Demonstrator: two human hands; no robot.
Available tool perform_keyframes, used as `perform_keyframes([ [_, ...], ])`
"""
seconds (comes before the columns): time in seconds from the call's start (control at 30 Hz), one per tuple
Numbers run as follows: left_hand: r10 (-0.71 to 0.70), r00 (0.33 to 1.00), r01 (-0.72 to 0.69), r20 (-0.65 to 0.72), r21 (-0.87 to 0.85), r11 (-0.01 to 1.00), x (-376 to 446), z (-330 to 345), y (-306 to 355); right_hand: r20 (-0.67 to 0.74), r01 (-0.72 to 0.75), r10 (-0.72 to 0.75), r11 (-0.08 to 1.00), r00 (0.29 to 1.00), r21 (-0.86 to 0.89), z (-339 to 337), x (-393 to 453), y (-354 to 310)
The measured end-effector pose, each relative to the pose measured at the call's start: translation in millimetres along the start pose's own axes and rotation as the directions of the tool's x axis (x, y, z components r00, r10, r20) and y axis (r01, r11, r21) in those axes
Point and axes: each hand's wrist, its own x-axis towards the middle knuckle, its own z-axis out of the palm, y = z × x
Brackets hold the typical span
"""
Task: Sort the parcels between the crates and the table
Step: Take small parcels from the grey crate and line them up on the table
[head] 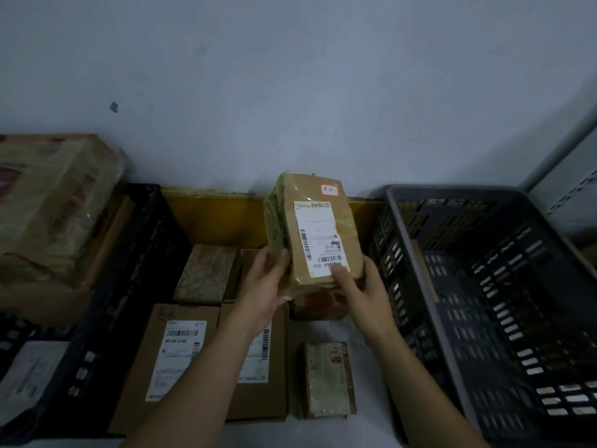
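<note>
Label print on held parcel (pixel 315 231) too small to read. Left black crate (pixel 129 286) cut by frame edge; right grey crate (pixel 484 302) likewise. Far-left wrapped carton (pixel 48 205) blurred.

Dim bluish light, soft blur, wide-angle bending at edges

The raised parcel (pixel 311 234) is showing brown cardboard under glossy, crinkling clear tape, with a matt white paper label. At the right of the frame the grey crate (pixel 484 286) is looking like hard, matt, perforated plastic. At lower left the flat boxes (pixel 181 360) are showing smooth, plain cardboard. At upper left the big carton (pixel 55 202) is gleaming under wrinkled plastic film.
</note>
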Motion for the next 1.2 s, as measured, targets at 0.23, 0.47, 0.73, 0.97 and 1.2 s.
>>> perform_keyframes([
  [0.23, 0.058, 0.998, -0.058, 0.014, 0.488, 0.871, 9.2, 8.9, -6.7, -0.140, 0.032, -0.053, 0.988, 0.989, -0.149, -1.3, 6.4, 13.7],
  [0.47, 0.182, 0.981, -0.154, 0.067, 0.837, 0.525, 27.4, 13.8, -38.7, -0.071, -0.060, 0.043, 0.962, 0.997, -0.268, 5.9, 19.4, 44.0],
  [0.73, 0.226, 0.961, -0.234, 0.158, 0.900, 0.369, 32.3, 5.6, -58.3, 0.025, -0.130, 0.154, 0.902, 0.988, -0.412, -4.4, 32.6, 65.5],
  [0.97, 0.134, 0.958, -0.281, 0.253, 0.923, 0.263, 39.8, -7.3, -61.8, -0.019, -0.075, 0.079, 0.813, 0.997, -0.578, -6.3, 40.6, 67.4],
  [1.2, 0.174, 0.977, -0.152, 0.120, 0.971, 0.183, 17.6, -46.7, -40.3, 0.064, 0.211, -0.284, 0.524, 0.957, -0.825, 13.5, 27.1, 44.1],
])
